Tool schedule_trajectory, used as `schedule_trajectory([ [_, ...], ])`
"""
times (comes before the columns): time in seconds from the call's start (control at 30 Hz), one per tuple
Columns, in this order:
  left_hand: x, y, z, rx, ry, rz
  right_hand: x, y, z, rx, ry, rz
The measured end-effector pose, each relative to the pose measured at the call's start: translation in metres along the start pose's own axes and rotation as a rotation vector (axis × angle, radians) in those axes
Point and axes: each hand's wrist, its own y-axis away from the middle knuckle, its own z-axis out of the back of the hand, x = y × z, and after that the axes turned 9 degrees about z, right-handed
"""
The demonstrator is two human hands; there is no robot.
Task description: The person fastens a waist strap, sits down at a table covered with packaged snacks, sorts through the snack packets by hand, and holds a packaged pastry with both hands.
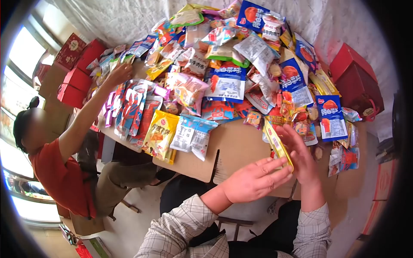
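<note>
Slim yellow plastic packet (pixel 276 145) held over brown cardboard worktop (pixel 236 139)
Left hand (pixel 254 178) grasps its near end; right hand (pixel 303 157) curves beside it, grip unclear.

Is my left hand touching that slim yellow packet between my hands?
Touching: the head view shows the left hand's fingers against the lower end of the yellow packet.

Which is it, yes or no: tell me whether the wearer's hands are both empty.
No, a slim yellow packet is held between the left hand and right hand.
</note>
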Motion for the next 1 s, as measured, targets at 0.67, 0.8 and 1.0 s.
schedule_trajectory([
  [0.67, 0.053, 0.088, 0.098, 0.023, -0.776, 0.846, 0.008, 0.016, 0.038, -0.335, -0.278, -0.035],
  [0.8, 0.052, 0.076, 0.090, 0.076, -0.764, 0.728, 0.009, 0.009, 0.026, -0.289, -0.307, -0.044],
  [1.0, 0.038, 0.049, 0.055, 0.157, -0.539, 0.551, 0.005, 0.010, 0.009, -0.275, -0.303, -0.107],
])
